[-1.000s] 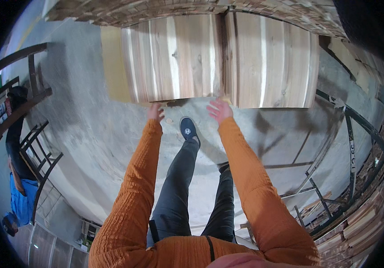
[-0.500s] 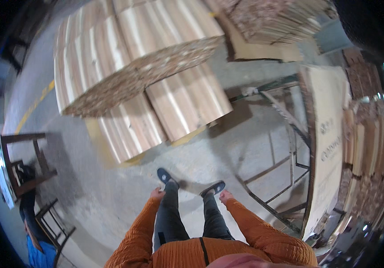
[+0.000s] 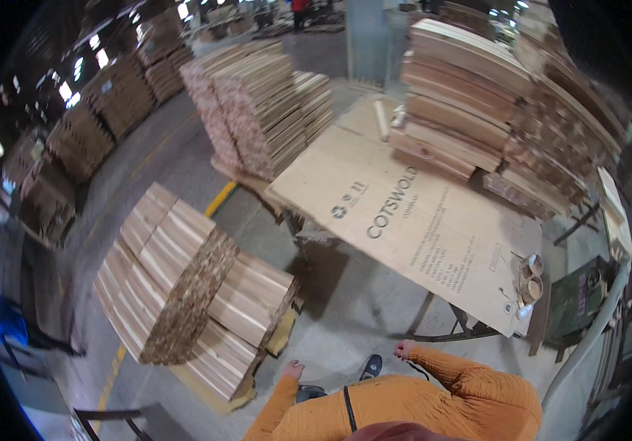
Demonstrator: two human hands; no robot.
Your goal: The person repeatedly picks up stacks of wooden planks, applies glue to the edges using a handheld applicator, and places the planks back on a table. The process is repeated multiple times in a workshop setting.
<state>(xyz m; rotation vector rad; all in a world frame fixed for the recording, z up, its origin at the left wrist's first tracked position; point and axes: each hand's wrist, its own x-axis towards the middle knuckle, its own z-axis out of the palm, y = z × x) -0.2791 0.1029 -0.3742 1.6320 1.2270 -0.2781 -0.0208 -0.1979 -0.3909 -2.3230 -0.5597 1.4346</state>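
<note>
My left hand (image 3: 293, 369) hangs low beside my left leg, its fingers loosely curled with nothing visible in them. It is nearest to a stack of striped wooden boards (image 3: 251, 301), and apart from it. My right hand (image 3: 405, 349) hangs at my right side, fingers curled in and no object showing in them. A thin dark strap (image 3: 418, 370) shows beside its wrist. Ahead of the right hand, not touching it, is a table topped with a printed cardboard sheet (image 3: 375, 198). Small round containers (image 3: 530, 281) and a roll of tape stand on its near right corner.
Tall board stacks stand beyond the table (image 3: 257, 110) and on its far right side (image 3: 463, 95). A green metal box (image 3: 575, 301) is at the right. Dark table legs (image 3: 452, 323) reach the floor near me. A person in blue (image 3: 8, 321) is at the far left.
My view has lifted and turned to the right. The board stack now lies lower left, and the cardboard-topped table shows whole ahead. Both hands still hang at my sides.
</note>
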